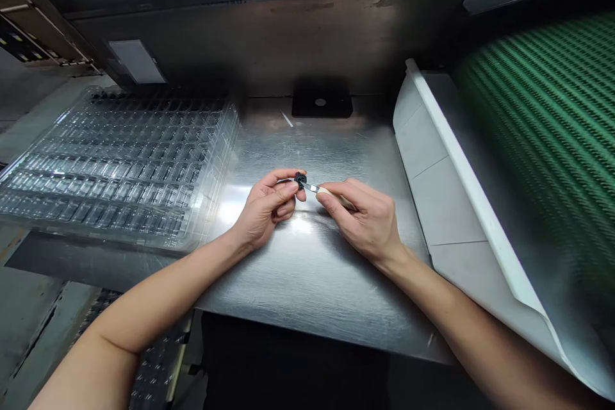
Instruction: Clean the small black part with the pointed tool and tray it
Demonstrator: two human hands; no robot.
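My left hand (267, 206) pinches a small black round part (300, 179) between thumb and fingers, just above the steel table (307, 269). A thin knife-like tool (321, 191) with a metal blade and pale handle sits in my right hand (365, 218). Its blade tip touches the black part. Both hands meet at the middle of the table, under a bright patch of light.
A stack of clear plastic compartment trays (120, 160) lies at the left. A white chute wall (446, 160) borders the right, with a green ribbed conveyor belt (542, 141) beyond it. A black block (321, 102) sits at the back. The table's front edge is near my forearms.
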